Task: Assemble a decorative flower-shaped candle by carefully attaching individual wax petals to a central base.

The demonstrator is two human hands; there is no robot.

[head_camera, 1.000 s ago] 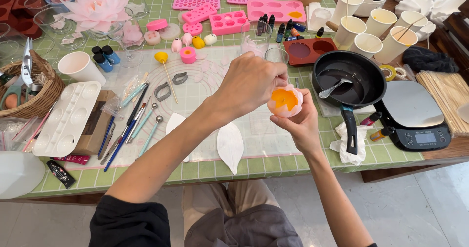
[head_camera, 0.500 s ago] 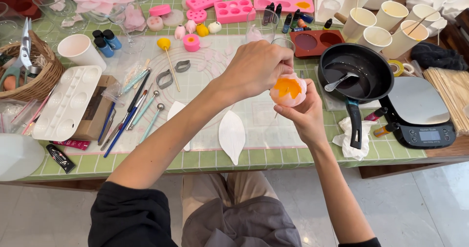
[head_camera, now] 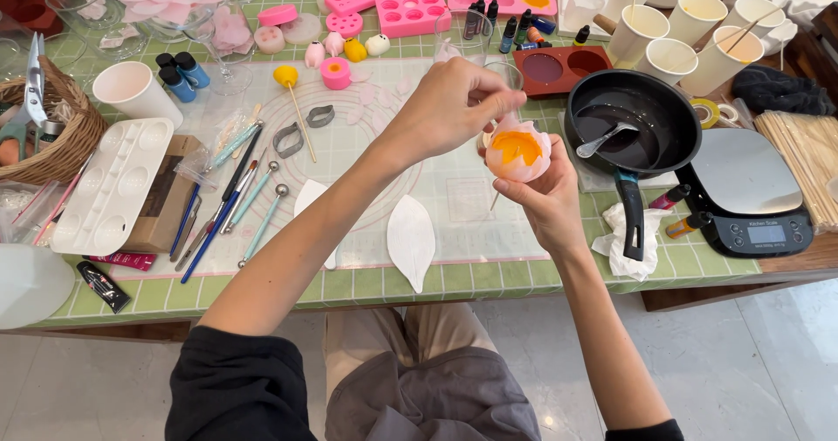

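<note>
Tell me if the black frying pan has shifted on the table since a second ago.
No. The frying pan sits beside the kitchen scale as before.

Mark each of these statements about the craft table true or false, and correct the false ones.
1. The right hand holds a pale pink flower shape with an orange centre. True.
2. The left hand rests on the black pan. False: it is at the flower's top.
3. A spoon lies in the pan. True.
4. The white palette lies right of the digital scale. False: it lies far to the left.
</note>
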